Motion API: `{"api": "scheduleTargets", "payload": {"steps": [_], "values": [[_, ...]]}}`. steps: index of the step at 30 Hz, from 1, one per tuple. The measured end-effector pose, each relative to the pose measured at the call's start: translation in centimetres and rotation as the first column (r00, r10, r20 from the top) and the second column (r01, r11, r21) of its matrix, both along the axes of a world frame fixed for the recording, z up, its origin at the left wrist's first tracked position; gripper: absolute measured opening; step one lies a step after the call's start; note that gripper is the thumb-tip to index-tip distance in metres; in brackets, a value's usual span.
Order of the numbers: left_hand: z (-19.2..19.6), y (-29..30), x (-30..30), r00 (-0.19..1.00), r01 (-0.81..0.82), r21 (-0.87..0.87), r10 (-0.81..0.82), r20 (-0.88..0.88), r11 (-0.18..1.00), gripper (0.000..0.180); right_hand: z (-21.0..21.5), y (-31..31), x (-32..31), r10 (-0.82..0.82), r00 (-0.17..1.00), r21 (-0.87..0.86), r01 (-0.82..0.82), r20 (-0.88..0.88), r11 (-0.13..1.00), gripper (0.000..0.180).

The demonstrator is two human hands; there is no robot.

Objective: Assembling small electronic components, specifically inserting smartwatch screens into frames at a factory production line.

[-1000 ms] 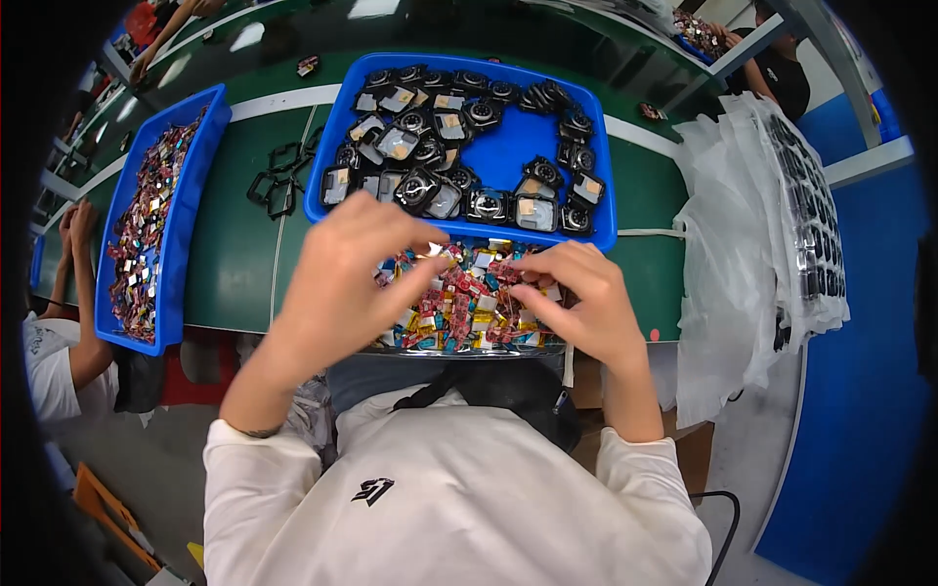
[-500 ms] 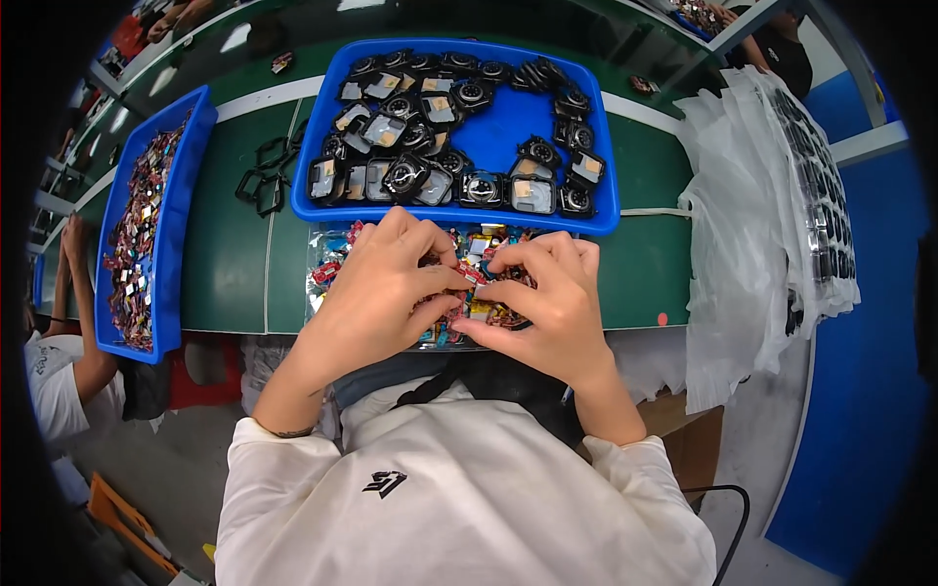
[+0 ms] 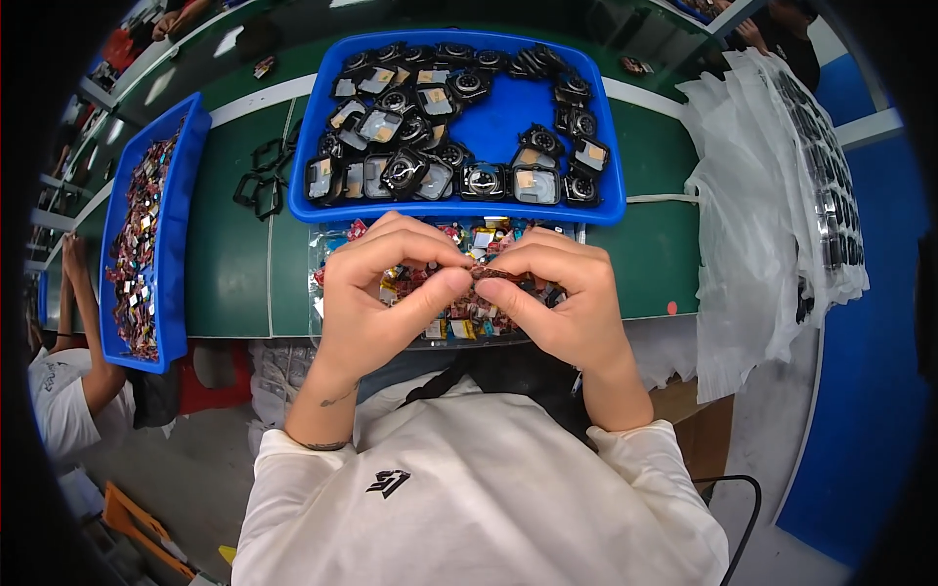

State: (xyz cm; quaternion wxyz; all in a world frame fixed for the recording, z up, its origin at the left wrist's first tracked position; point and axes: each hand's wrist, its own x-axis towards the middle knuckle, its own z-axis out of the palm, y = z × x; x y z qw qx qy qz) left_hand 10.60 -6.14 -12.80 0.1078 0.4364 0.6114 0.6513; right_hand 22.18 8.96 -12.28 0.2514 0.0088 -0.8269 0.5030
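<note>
My left hand (image 3: 386, 288) and my right hand (image 3: 567, 293) meet fingertip to fingertip above a clear plastic tray (image 3: 318, 311). Between them, thumbs and forefingers pinch a small reddish-brown electronic part (image 3: 486, 273), mostly hidden by the fingers. Below, a heap of small colourful electronic parts (image 3: 461, 327) fills the tray, with red, yellow, blue and silver pieces. Just beyond the tray stands a blue bin (image 3: 410, 211) of black watch cases (image 3: 483, 182), some showing round backs and others grey inner faces with tan patches.
At the left, a narrow blue bin (image 3: 182, 234) holds many small parts. Black frames (image 3: 259, 190) lie beside it on the green table (image 3: 230, 273). Stacked black-pocketed trays (image 3: 826, 186) with white plastic sheeting (image 3: 733, 244) stand at right. A co-worker's arm (image 3: 83, 293) shows at far left.
My hands have lifted off the heap of parts and drawn together, now pinching a small part between both sets of fingertips. The view has shifted slightly.
</note>
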Motion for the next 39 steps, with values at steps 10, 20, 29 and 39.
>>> {"api": "scheduleTargets", "payload": {"steps": [10, 20, 29, 39], "values": [[-0.6, -0.9, 1.9, 0.97, -0.069, -0.123, 0.095, 0.225, 0.99, 0.008, -0.5, -0.2, 1.0, -0.08, 0.997, -0.147, 0.079, -0.003, 0.986, 0.018], [-0.3, -1.5, 2.9, 0.874, 0.175, 0.039, -0.173, 0.453, 0.984, 0.012, -1.4, -0.2, 1.4, -0.023, 0.993, -0.391, -0.024, -0.116, 0.92, 0.007], [-0.9, -1.2, 2.8, 0.966, 0.143, -0.02, -0.135, 0.218, 0.99, 0.009, -0.4, -1.1, 1.9, 0.148, 0.989, -0.644, -0.125, -0.018, 0.755, 0.01], [-1.1, -1.0, 3.5, 0.815, 0.211, 0.1, -0.232, 0.531, 0.972, 0.005, -1.3, -1.4, 2.0, 0.2, 0.98, -0.756, -0.143, -0.016, 0.639, 0.018]]}}
